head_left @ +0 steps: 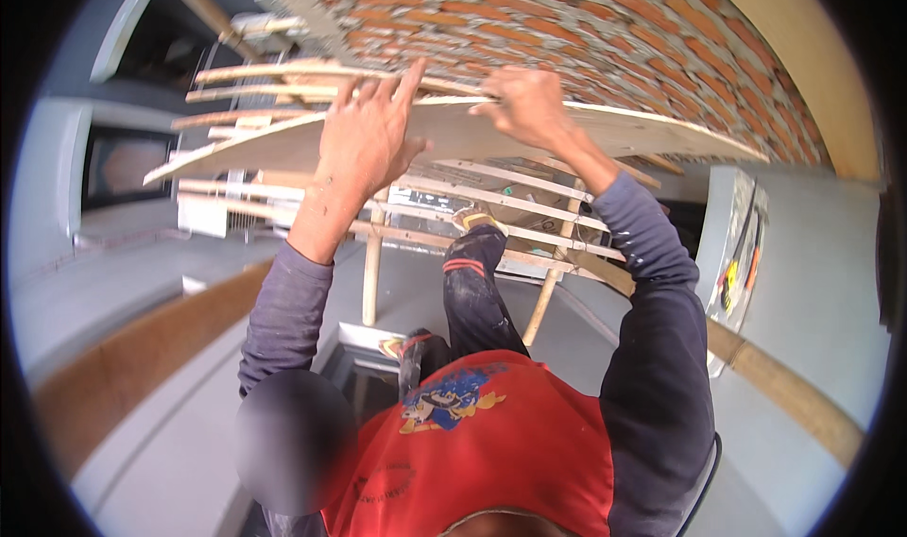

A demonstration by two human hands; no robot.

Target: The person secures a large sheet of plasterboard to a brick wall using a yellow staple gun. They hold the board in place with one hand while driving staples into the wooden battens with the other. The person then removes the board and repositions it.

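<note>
A thin, pale plywood board point(652, 136) stretches from side to side in front of me, its upper edge close to a brick wall. Against its left-middle part lies my left hand point(364, 140), fingers stretched out past the upper edge and thumb spread apart on the near face. My right hand point(525, 107) is closed at the upper edge, its fingers curled around the board right of the middle. The far face of the board is hidden.
Rough brick and mortar point(586, 27) rise beyond the board. Wooden slats point(529, 206) on round poles point(372, 268) lie below, with my foot point(479, 218) on them. Long-handled tools point(742, 263) rest on a ledge at right. A thick pole point(803, 391) runs at lower right.
</note>
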